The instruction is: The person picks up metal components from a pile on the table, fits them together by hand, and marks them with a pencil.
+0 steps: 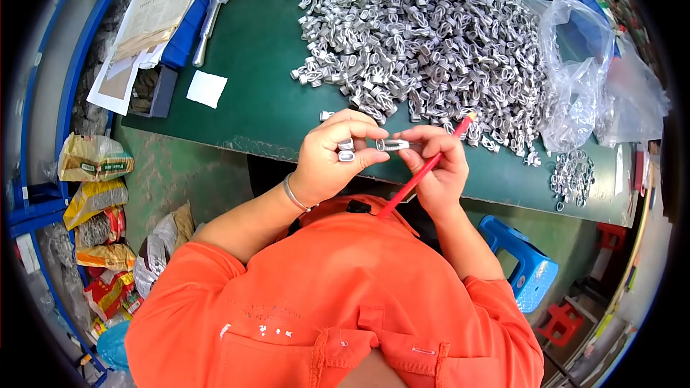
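Between the fingertips of both hands, in front of my body, is a small grey metal part. My left hand is closed, its thumb and forefinger pinching one end of that part. More small oval metal pieces are tucked in its curled fingers. My right hand is closed too, its fingertips at the part's other end. Held across the right palm is a long, slim red tool with a pale tip, slanting down toward my orange shirt. Just beyond both hands spreads a large heap of similar metal parts.
The green table bears a white paper square, clear plastic bags and a small pile of shiny metal pieces. Newspapers lie at the left. A blue stool stands below right; printed sacks fill the left side.
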Motion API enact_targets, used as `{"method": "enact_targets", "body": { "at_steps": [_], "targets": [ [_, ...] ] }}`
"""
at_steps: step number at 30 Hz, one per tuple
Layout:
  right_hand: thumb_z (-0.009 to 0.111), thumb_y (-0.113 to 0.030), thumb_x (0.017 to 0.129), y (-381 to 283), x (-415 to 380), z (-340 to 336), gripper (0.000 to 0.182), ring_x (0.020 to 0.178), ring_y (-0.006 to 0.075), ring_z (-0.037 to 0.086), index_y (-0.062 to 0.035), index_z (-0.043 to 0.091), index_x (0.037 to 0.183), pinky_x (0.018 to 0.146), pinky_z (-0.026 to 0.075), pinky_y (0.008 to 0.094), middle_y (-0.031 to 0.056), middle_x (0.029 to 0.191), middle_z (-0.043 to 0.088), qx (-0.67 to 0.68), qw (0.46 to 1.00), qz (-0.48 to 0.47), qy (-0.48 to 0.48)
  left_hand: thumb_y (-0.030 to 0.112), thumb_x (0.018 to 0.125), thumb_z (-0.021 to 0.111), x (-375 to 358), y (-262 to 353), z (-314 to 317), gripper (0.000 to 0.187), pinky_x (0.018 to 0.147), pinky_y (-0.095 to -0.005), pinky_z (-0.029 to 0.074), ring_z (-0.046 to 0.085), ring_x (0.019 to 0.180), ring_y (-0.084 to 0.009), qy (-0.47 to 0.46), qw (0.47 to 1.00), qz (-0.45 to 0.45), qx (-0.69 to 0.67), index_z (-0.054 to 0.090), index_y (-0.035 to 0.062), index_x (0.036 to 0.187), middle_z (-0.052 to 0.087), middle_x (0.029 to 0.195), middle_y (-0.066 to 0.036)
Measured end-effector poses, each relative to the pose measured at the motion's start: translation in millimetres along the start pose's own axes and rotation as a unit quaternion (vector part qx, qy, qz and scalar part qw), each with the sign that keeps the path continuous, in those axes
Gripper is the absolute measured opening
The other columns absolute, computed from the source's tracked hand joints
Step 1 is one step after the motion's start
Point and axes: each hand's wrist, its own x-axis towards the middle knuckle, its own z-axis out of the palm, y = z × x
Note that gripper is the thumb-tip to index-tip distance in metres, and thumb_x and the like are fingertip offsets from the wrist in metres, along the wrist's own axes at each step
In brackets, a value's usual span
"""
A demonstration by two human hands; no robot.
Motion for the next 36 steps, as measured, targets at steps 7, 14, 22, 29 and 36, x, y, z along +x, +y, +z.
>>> {"method": "enact_targets", "body": {
  "at_steps": [7,14,22,29,36],
  "targets": [
    [0.068,0.010,0.069,-12.8,2.4,5.4,0.044,0.082,0.0214,0.062,-0.0062,0.033,0.089,0.066,0.054,0.0268,0.0217,0.105,0.053,-0.103,0.988,-0.112,0.004,-0.001,0.080,0.063,-7.3,-11.8,5.7,0.023,0.072,-0.0205,0.047,0.057,0.082,-0.0089,-0.002,0.993,-0.103,-0.052,0.061,-0.0028,0.103,0.060,0.094,-0.005],
    [0.068,0.009,0.070,-14.5,2.1,7.7,0.043,0.077,0.0210,0.057,-0.0075,0.033,0.089,0.061,0.048,0.0272,0.0200,0.100,0.058,-0.130,0.980,-0.148,-0.017,0.002,0.078,0.066,-13.7,-15.0,13.2,0.022,0.071,-0.0212,0.047,0.059,0.080,-0.0085,0.016,0.979,-0.152,-0.136,0.062,-0.0007,0.100,0.064,0.091,-0.005],
    [0.067,0.011,0.068,-54.9,74.0,-60.7,0.037,0.071,0.0181,0.058,-0.0058,0.035,0.075,0.058,0.046,0.0251,0.0197,0.089,0.063,-0.342,0.892,-0.289,0.063,0.000,0.076,0.067,-10.3,-10.8,9.6,0.010,0.067,-0.0220,0.044,0.055,0.074,-0.0104,0.039,0.996,-0.077,-0.002,0.063,-0.0012,0.085,0.060,0.084,-0.006],
    [0.066,-0.004,0.079,-89.2,156.2,-195.1,0.019,0.087,0.0158,0.059,-0.0013,0.048,0.084,0.077,0.046,0.0243,0.0156,0.102,0.062,-0.462,0.805,-0.255,0.271,-0.003,0.075,0.066,-7.5,-15.6,-4.0,0.009,0.066,-0.0225,0.045,0.056,0.073,-0.0110,0.105,0.990,-0.052,0.076,0.063,0.0004,0.082,0.059,0.084,-0.005],
    [0.059,0.005,0.081,-52.6,98.7,-112.3,0.015,0.092,0.0195,0.059,0.0003,0.046,0.085,0.082,0.047,0.0288,0.0200,0.100,0.061,-0.321,0.899,-0.237,0.178,-0.004,0.071,0.065,36.7,-13.0,-37.1,0.019,0.064,-0.0295,0.047,0.058,0.072,-0.0232,0.115,0.944,0.047,0.307,0.063,0.0018,0.089,0.057,0.079,-0.010]
  ]
}}
